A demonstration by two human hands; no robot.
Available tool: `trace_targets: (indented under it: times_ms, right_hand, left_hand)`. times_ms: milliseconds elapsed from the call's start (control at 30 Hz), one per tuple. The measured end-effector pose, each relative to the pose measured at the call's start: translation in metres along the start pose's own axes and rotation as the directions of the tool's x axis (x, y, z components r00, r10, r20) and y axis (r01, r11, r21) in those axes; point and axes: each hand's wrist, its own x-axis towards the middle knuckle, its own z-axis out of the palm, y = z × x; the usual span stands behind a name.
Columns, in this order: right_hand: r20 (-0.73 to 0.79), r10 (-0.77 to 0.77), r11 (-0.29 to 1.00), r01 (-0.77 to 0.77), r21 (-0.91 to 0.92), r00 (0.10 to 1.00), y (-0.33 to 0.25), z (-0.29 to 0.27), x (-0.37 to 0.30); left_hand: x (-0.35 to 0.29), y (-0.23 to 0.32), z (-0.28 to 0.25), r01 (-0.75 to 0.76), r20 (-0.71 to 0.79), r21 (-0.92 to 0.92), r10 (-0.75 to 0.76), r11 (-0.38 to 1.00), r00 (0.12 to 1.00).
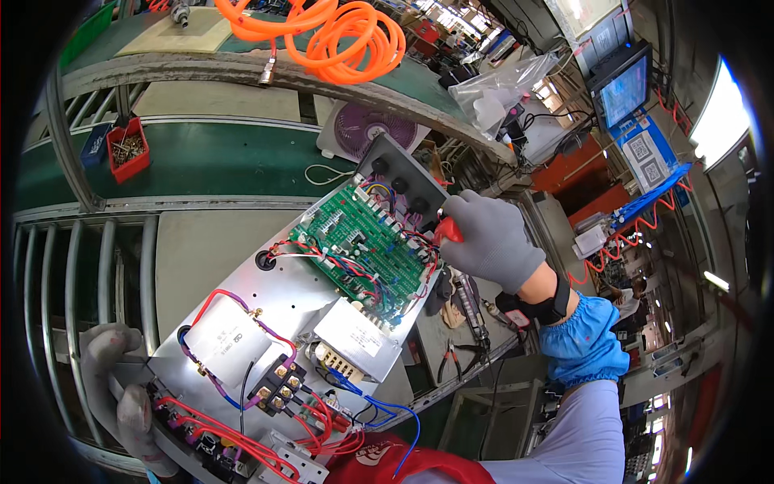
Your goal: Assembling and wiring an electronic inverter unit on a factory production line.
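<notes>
A metal electrical chassis [242, 323] lies slanted across the bench before me. It carries a green circuit board [355, 234], a white-labelled transformer [348, 339], a black terminal block [278, 385] and red, blue and purple wires. My left hand [121, 395], in a grey glove, is wrapped round the chassis's near left end panel. My right hand [492, 242], gloved too, is closed on a red-handled tool [448, 231] at the chassis's far right corner, beside the dark front panel [403, 177]. The tool's tip is hidden among the wires, so its kind cannot be made out.
Pliers [450, 360] and other tools lie right of the chassis. Beyond it are a green conveyor [234, 157], a red bin of screws [127, 151], a purple fan [372, 129] and a coiled orange air hose [355, 40]. Metal rollers [68, 298] run along the left; a monitor [625, 89] stands far right.
</notes>
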Motion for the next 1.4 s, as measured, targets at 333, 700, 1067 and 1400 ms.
trace_targets:
  times_ms: [333,700,1067,1400]
  right_hand:
    - [0.083,0.083,0.996,-0.084,0.014,0.993,0.002,0.006,0.008]
    - [0.048,0.076,0.997,-0.077,0.023,0.996,0.006,0.014,0.004]
    - [0.112,0.129,0.991,-0.124,-0.051,0.985,0.002,0.003,-0.004]
    - [-0.104,0.125,0.971,-0.100,0.216,0.987,-0.010,-0.016,-0.041]
  left_hand:
    - [0.003,-0.001,-0.007,-0.028,0.036,0.034,0.027,0.999,0.999]
    - [0.001,-0.003,-0.005,0.006,0.016,0.045,-0.006,0.999,1.000]
    - [0.003,0.000,0.000,0.048,0.004,0.006,-0.048,0.999,0.999]
    - [0.007,0.004,-0.006,0.005,0.058,0.044,-0.007,0.999,0.998]
